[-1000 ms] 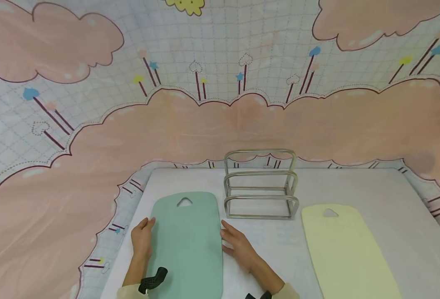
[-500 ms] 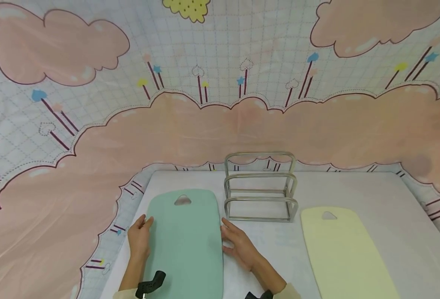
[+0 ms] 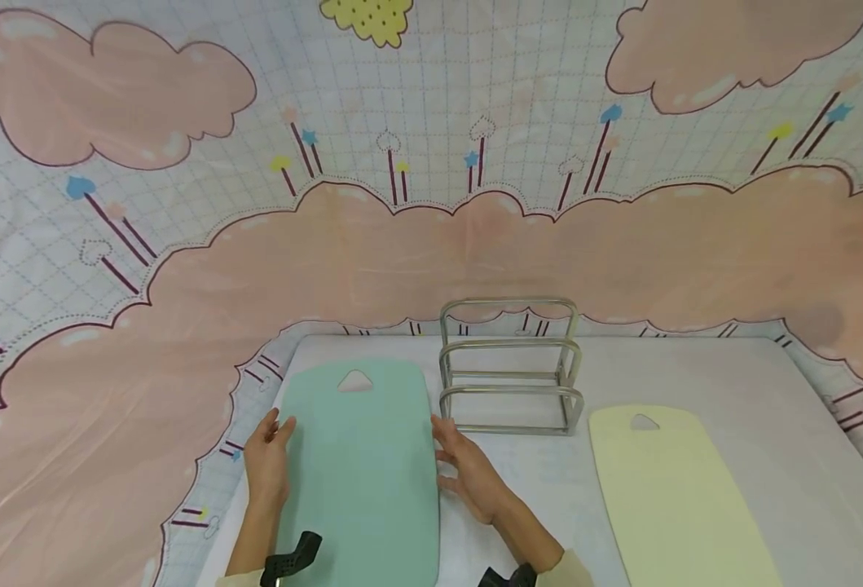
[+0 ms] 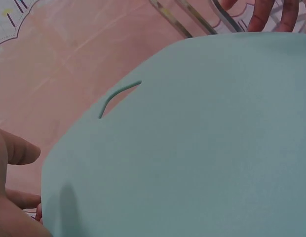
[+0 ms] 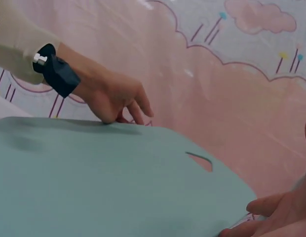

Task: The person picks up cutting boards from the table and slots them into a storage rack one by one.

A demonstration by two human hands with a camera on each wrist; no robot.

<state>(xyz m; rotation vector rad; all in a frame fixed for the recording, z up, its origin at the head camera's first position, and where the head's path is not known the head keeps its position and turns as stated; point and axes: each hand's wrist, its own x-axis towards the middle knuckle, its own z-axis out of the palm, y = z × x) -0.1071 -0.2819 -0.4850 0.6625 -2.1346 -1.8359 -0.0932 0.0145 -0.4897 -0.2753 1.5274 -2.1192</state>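
Note:
A mint-green cutting board (image 3: 361,473) with a triangular handle hole stands at the left in the head view. It fills much of both wrist views and is raised at its far end. My left hand (image 3: 267,461) holds its left edge; in the right wrist view that left hand (image 5: 113,96) sits along the rim, some fingers hidden behind it. My right hand (image 3: 473,473) grips the opposite edge, its fingertips (image 4: 261,15) showing beyond the rim in the left wrist view. Behind and right of the board stands a metal wire rack (image 3: 512,390) with upright loops.
A pale yellow cutting board (image 3: 676,489) lies flat on the white table (image 3: 754,391) to the right of the rack. A printed cloth (image 3: 402,261) with clouds hangs behind and beside the table.
Both hands have raised the green cutting board slightly, and its top edge has moved up and a little left in the head view. The rack and yellow board stay in place.

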